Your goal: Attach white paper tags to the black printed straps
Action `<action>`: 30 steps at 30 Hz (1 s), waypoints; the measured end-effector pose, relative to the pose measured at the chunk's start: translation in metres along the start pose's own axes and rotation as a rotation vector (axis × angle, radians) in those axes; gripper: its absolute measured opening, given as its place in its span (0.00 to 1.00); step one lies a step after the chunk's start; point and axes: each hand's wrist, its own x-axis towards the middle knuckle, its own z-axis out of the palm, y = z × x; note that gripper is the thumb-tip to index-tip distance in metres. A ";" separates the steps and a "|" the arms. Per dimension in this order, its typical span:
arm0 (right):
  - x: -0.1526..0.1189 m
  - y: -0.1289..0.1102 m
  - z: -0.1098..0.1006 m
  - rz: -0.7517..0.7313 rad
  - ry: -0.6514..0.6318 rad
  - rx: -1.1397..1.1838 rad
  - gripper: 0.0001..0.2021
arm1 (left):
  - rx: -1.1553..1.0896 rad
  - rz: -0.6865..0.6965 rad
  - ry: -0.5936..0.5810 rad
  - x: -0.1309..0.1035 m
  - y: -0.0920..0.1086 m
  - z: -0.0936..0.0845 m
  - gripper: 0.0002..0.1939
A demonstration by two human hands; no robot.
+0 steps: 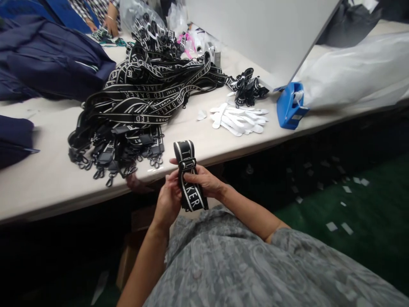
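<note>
A black strap with white lettering (191, 194), folded into a flat bundle with a slider buckle near its upper part, is held upright between both hands in front of the table edge. My left hand (169, 198) grips its left side. My right hand (206, 181) is closed round the right side, its thumb lying across the front below the buckle. Beyond them on the table lies a large heap of similar lettered straps (143, 98), with metal hooks at its near end. White serrated strips (238, 119) lie in a pile to the right, beside a small bunch of black straps (247, 87).
A blue tape dispenser (289, 108) stands near the table's front edge (223, 155) at the right. Navy bags (54, 55) lie at the left. A grey-white panel (262, 34) rises behind. Another person's hands (110, 25) are at the far left. White plastic (358, 70) covers the right.
</note>
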 end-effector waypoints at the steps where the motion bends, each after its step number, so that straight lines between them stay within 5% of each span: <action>1: 0.000 -0.001 0.000 -0.047 0.020 -0.045 0.28 | -0.025 -0.039 -0.027 -0.005 -0.007 0.001 0.28; 9: -0.003 0.017 -0.010 -0.455 0.340 -0.702 0.20 | 0.660 0.089 -0.036 -0.028 -0.011 0.011 0.29; 15: -0.006 0.002 0.008 -0.311 0.355 -0.246 0.19 | 0.667 0.044 -0.016 -0.015 -0.011 -0.002 0.33; 19: -0.010 -0.017 0.014 -0.323 0.449 -0.010 0.39 | 1.110 0.477 -0.012 -0.008 -0.013 -0.007 0.26; 21: -0.013 -0.025 0.013 -0.351 0.492 0.010 0.41 | 1.223 0.591 -0.011 -0.011 -0.012 0.001 0.25; 24: -0.017 -0.033 0.008 -0.356 0.525 0.068 0.29 | 1.122 0.386 -0.081 -0.016 -0.007 0.017 0.21; 27: -0.020 -0.037 0.003 -0.281 0.449 0.198 0.19 | 0.756 -0.053 -0.367 -0.018 -0.002 0.026 0.20; 30: -0.021 -0.036 0.002 -0.240 0.259 0.264 0.16 | 0.382 -0.354 -0.576 -0.021 -0.001 0.028 0.25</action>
